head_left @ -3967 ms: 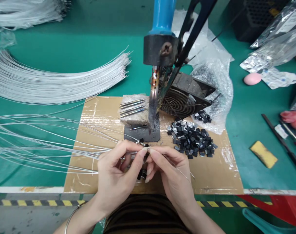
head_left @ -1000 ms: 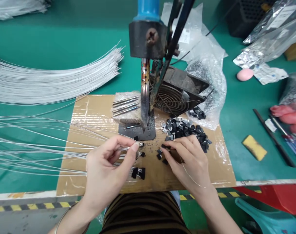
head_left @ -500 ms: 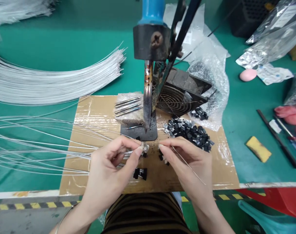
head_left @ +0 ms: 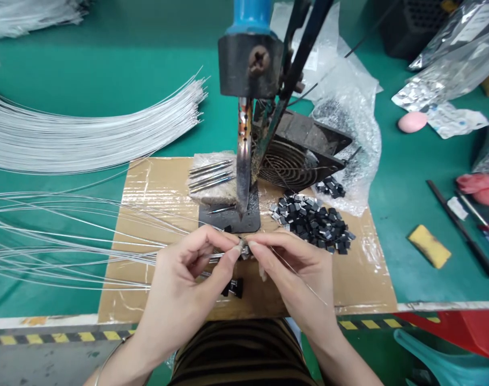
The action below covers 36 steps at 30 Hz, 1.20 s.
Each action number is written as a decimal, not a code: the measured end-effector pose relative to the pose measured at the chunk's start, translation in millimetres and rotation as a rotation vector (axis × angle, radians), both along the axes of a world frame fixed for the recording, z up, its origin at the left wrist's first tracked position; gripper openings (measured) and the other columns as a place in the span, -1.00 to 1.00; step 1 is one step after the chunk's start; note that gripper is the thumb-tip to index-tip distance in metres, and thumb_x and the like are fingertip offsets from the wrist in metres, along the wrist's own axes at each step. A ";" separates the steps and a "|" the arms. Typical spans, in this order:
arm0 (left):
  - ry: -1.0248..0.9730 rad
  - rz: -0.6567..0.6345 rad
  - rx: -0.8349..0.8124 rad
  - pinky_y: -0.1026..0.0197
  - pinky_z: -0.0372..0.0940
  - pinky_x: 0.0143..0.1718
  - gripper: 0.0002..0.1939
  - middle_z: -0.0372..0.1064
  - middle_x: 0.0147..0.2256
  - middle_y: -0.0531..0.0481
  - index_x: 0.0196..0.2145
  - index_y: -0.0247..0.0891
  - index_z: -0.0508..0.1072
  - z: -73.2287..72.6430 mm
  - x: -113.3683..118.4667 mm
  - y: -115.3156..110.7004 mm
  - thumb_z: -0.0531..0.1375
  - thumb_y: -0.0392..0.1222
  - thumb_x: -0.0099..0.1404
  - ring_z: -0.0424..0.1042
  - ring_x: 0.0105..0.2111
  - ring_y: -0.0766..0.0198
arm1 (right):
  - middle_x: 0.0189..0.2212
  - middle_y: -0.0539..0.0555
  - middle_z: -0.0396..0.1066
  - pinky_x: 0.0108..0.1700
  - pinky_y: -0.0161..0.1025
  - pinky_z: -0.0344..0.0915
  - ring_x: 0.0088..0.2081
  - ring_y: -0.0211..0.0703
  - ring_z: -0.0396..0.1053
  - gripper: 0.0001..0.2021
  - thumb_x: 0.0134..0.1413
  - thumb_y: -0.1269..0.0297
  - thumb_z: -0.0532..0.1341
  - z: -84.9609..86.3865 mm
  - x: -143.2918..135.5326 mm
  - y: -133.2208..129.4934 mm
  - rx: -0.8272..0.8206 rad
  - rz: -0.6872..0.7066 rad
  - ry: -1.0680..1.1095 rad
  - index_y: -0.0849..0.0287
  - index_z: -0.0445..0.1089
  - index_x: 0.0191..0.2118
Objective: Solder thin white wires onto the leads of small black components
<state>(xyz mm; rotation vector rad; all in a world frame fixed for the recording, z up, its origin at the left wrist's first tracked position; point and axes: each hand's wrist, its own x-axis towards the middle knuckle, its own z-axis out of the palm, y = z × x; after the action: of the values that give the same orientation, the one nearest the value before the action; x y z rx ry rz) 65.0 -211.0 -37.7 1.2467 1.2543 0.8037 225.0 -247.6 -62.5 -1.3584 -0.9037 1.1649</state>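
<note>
My left hand (head_left: pixel 192 273) is closed in a pinch on a small silvery connector (head_left: pixel 245 250), at the end of a thin white cable. Against that connector, the thumb and forefinger of my right hand (head_left: pixel 295 268) are pinched; what lies between these fingertips is mostly hidden. A thin silvery wire (head_left: pixel 298 276) runs across the right fingers toward the palm. Just above both hands points the tip of a soldering iron (head_left: pixel 243 185) on a stand. Below the left fingertips, black-ended connectors (head_left: pixel 235 288) lie on the cardboard (head_left: pixel 148 187).
Small black parts (head_left: pixel 315 222) are heaped to the right, in front of a dark fan (head_left: pixel 296 155). Metal tips (head_left: pixel 211 174) rest on a pale block behind my left hand. White cables (head_left: pixel 87 142) fan in from the left. A yellow sponge (head_left: pixel 429 245) lies far right.
My right hand has moved left, so its fingertips now meet the connector in my left hand. The left hand has barely shifted.
</note>
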 end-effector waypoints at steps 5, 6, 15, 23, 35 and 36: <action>0.024 0.000 0.013 0.37 0.49 -0.32 -0.86 0.65 -0.29 0.03 -0.39 -0.16 0.61 -0.8 0.6 1.2 0.34 -0.36 0.30 0.61 -0.38 0.32 | -0.42 -0.04 0.56 -0.41 -0.32 0.35 -0.45 -0.28 0.42 -0.89 0.24 0.36 0.39 -0.2 -1.3 -1.3 -0.002 -0.002 -0.020 0.00 0.69 -0.23; 0.028 0.001 0.014 0.37 0.49 -0.32 -0.86 0.65 -0.29 0.03 -0.39 -0.16 0.61 -0.9 0.8 1.2 0.34 -0.36 0.29 0.61 -0.38 0.32 | -0.42 -0.05 0.56 -0.40 -0.32 0.34 -0.44 -0.28 0.42 -0.90 0.25 0.35 0.39 -0.4 -1.2 -2.3 0.009 0.000 -0.037 0.00 0.68 -0.22; 0.109 0.046 0.083 0.38 0.46 -0.31 -0.87 0.64 -0.32 0.04 -0.39 -0.18 0.59 -2.0 6.2 2.9 0.34 -0.37 0.27 0.60 -0.35 0.32 | -0.30 -0.04 0.46 -0.21 -0.23 0.34 -0.32 -0.23 0.38 -0.61 0.50 0.39 -0.04 -2.5 7.4 -15.8 0.094 0.061 -0.305 -0.02 0.35 0.25; 0.121 0.062 0.115 0.40 0.43 -0.36 -0.88 0.63 -0.33 0.06 -0.40 -0.18 0.57 -2.1 9.2 9.0 0.33 -0.36 0.27 0.57 -0.37 0.35 | -0.43 -0.08 0.25 -0.36 -0.24 0.20 -0.44 -0.25 0.22 -0.82 0.42 0.43 0.06 2.1 12.1 -10.6 0.090 0.075 -0.394 0.06 0.23 -0.27; 0.133 0.107 0.124 0.43 0.42 -0.32 -0.88 0.61 -0.31 0.09 -0.38 -0.17 0.57 0.0 7.7 17.3 0.34 -0.34 0.29 0.57 -0.34 0.39 | 0.02 0.10 0.57 0.23 0.06 0.42 0.12 0.04 0.52 -0.80 0.29 0.46 0.29 8.2 13.8 3.9 0.049 0.069 -0.064 0.10 0.41 -0.39; 0.136 0.109 0.126 0.43 0.41 -0.32 -0.89 0.61 -0.30 0.09 -0.38 -0.17 0.57 -0.1 7.9 17.4 0.34 -0.34 0.29 0.57 -0.34 0.39 | 0.01 0.10 0.58 0.22 0.04 0.44 0.11 0.03 0.54 -0.79 0.29 0.46 0.29 7.9 13.9 5.0 0.039 0.053 -0.048 0.10 0.42 -0.39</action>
<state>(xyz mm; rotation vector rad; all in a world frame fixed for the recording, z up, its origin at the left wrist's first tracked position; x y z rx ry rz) 72.9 -193.6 -37.7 1.3618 1.4086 0.9006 238.9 -242.6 -54.6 -1.3433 -0.9974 1.1532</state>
